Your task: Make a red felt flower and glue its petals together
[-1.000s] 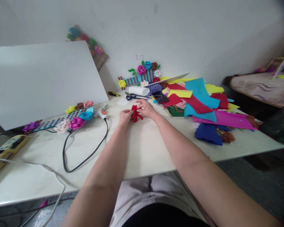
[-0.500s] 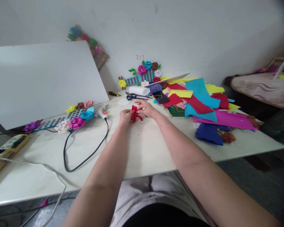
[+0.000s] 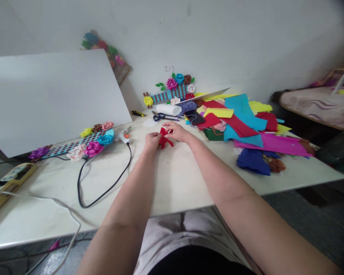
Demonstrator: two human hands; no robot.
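Note:
Between my two hands, low over the white table (image 3: pixel 177 179), is a red paper flower (image 3: pixel 165 142) with strips spreading toward me. My left hand (image 3: pixel 153 140) pinches its left side, fingers closed. From the right, my right hand (image 3: pixel 174 131) has its fingertips on the flower's upper right petals, thumb and fingers bent around them. Parts of the flower are hidden behind the fingers. Just behind my hands lie dark-handled scissors (image 3: pixel 159 117) and a small white paper piece (image 3: pixel 149 122).
Left of my hands lie a glue gun (image 3: pixel 124 135) with a looping black cord (image 3: pixel 83 204) and a flower-trimmed woven panel (image 3: pixel 71 147). A power strip (image 3: pixel 14 179) sits far left. Coloured crepe paper (image 3: pixel 243 114) is heaped on the right. A white board (image 3: pixel 54 99) leans behind.
The fingers of my right hand have shifted slightly on the red paper flower, and its petals sit a little differently. My left hand keeps its place.

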